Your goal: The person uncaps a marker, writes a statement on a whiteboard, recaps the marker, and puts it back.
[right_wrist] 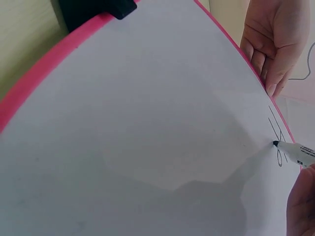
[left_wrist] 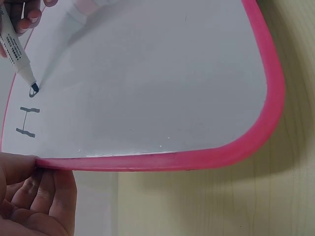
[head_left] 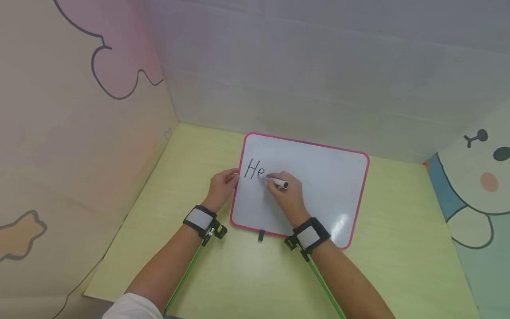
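Observation:
A whiteboard [head_left: 314,190] with a pink rim lies tilted a little on the table, the letters "He" [head_left: 255,170] in dark ink near its left side. My right hand [head_left: 290,192] grips a white marker [head_left: 279,182]. In the left wrist view the marker [left_wrist: 15,46] has its dark tip on the board beside the letters. At the board's left edge my left hand [head_left: 221,187] pinches the pink rim [left_wrist: 128,163], thumb at the upper side and curled fingers underneath. The right wrist view shows that left hand [right_wrist: 275,44] at the far rim.
A small black piece [head_left: 260,235] sits at the board's lower edge. Pale yellow-green tabletop [head_left: 199,155] surrounds the board. A grey wall [head_left: 295,79] stands behind, with cartoon-painted walls at left and right. Each wrist wears a black strap with a camera and a green cable.

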Demonstrator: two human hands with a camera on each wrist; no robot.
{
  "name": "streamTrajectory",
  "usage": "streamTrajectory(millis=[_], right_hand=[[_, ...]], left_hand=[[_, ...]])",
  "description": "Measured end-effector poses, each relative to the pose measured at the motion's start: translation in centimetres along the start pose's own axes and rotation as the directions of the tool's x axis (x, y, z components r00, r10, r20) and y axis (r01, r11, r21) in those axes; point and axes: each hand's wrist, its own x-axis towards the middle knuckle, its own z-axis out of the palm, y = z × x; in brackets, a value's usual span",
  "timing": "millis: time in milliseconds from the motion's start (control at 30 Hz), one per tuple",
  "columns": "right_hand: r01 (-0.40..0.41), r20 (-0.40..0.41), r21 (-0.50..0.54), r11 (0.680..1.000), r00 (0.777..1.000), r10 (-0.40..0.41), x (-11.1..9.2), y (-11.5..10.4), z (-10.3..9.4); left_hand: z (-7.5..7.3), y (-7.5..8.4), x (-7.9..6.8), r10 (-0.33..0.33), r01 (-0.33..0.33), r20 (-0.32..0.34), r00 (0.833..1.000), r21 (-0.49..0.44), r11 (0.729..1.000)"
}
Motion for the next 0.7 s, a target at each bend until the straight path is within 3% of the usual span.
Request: streamTrajectory(millis=[700], right_hand=[[-0.005, -0.034, -0.029, 1.0, 0.999, 0.004, 0.08, 0.34, -0.35]], left_hand=[[0.1, -0.05, 0.22, -0.023, 0.023, -0.008, 1.0, 0.028, 0.999]])
